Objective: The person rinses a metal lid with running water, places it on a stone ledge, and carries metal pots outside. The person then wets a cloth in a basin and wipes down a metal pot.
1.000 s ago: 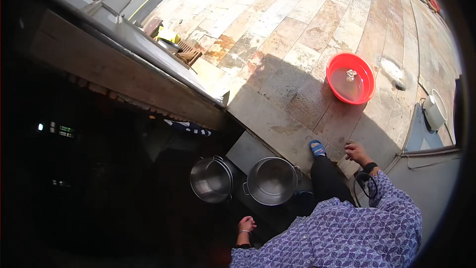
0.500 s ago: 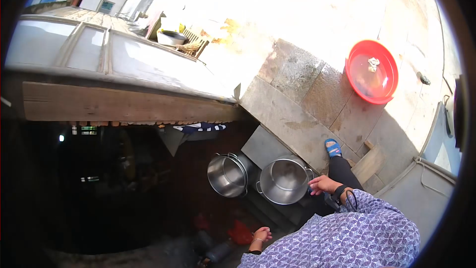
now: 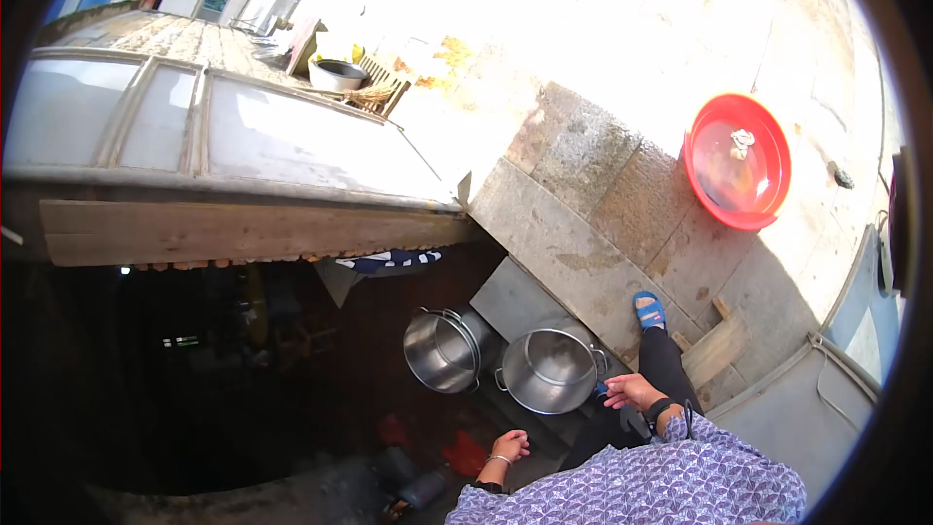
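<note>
Two steel pots stand side by side at the grey step. The nearer pot (image 3: 550,369) has side handles, looks bare inside and lies just left of my right hand (image 3: 634,392). That hand hangs near the pot's right handle, fingers loosely stretched and apart, with nothing seen in it. The other pot (image 3: 441,352) stands farther left, seemingly stacked in another vessel. Below the pots, my left hand (image 3: 510,445) hangs with its fingers curled in, apart from both pots. Nothing shows in it.
A red basin (image 3: 695,165) with water and a pale cloth (image 3: 742,142) stands on the sunlit paving. A stone step edge (image 3: 564,243) runs beside the pots. A wood block (image 3: 717,345) lies near my blue sandal (image 3: 649,311). The room at left is dark.
The view has tilted a little, so paving, basin and pots sit lower. My left hand has come up closer to the pots. My right hand stays beside the nearer pot.
</note>
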A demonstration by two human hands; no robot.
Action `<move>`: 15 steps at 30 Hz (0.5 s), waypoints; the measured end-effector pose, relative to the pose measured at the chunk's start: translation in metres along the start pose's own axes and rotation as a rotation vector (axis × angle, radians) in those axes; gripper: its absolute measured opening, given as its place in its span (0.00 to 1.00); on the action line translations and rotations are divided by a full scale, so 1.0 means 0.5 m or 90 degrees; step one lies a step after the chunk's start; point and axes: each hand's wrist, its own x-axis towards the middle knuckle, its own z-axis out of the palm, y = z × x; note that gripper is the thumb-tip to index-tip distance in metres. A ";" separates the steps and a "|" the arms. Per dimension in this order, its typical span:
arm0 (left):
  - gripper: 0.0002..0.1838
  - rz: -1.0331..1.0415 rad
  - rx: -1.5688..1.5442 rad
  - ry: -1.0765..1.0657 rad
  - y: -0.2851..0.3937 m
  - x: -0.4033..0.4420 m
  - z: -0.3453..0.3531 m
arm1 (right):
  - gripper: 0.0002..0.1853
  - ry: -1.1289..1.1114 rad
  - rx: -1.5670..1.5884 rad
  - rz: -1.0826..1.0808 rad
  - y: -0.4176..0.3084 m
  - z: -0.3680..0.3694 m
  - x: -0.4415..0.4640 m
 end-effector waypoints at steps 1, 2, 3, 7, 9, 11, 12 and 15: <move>0.13 0.000 0.010 -0.003 0.008 -0.001 0.000 | 0.17 -0.003 0.000 -0.001 -0.003 -0.001 0.000; 0.13 0.001 0.010 -0.002 0.016 -0.002 0.001 | 0.17 -0.005 0.020 -0.010 -0.005 -0.003 -0.002; 0.13 -0.001 0.017 -0.002 0.022 -0.004 0.004 | 0.17 -0.007 0.039 -0.017 -0.007 -0.005 -0.003; 0.13 0.000 0.012 -0.020 0.035 0.009 0.013 | 0.18 0.001 0.038 -0.001 -0.007 -0.014 0.002; 0.13 0.002 0.016 -0.027 0.039 0.018 0.022 | 0.19 0.000 0.046 0.004 -0.006 -0.020 0.001; 0.13 0.005 0.019 -0.036 0.052 0.024 0.036 | 0.18 -0.002 0.054 -0.005 -0.008 -0.021 -0.010; 0.12 0.013 0.031 -0.042 0.056 0.029 0.043 | 0.18 -0.006 0.064 -0.018 -0.007 -0.021 -0.014; 0.12 0.029 0.035 -0.064 0.063 0.050 0.061 | 0.18 -0.011 0.084 -0.030 -0.001 -0.019 -0.018</move>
